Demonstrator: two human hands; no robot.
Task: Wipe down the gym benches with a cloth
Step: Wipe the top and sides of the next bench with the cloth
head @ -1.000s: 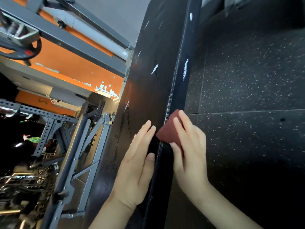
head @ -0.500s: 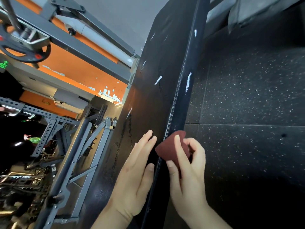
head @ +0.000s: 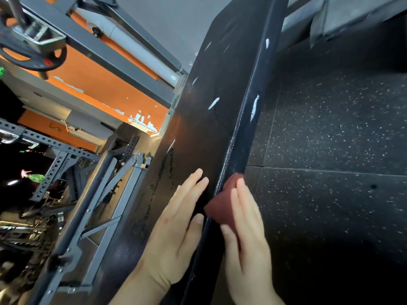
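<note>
Floor [head: 330, 128]: black rubber tiles w/ white specks, a seam btwn tiles showing; fills the right side. Left: orange wall [head: 99, 84], paint chipped in white patches [head: 143, 123]. Grey beam [head: 123, 67] runs diagonally across it, pale tube [head: 136, 49] alongside. Black weight plate [head: 33, 62] in top-left corner. Lower left: grey rack [head: 55, 168] w/ rows of holes, dark bg behind, small green light [head: 36, 177]. Plain grey wall [head: 171, 23] top centre.

Dim wide-angle view, glare streaks along the bench [head: 222, 111] (edges bent, right-hand fingers [head: 243, 208] motion-blurred)
</note>
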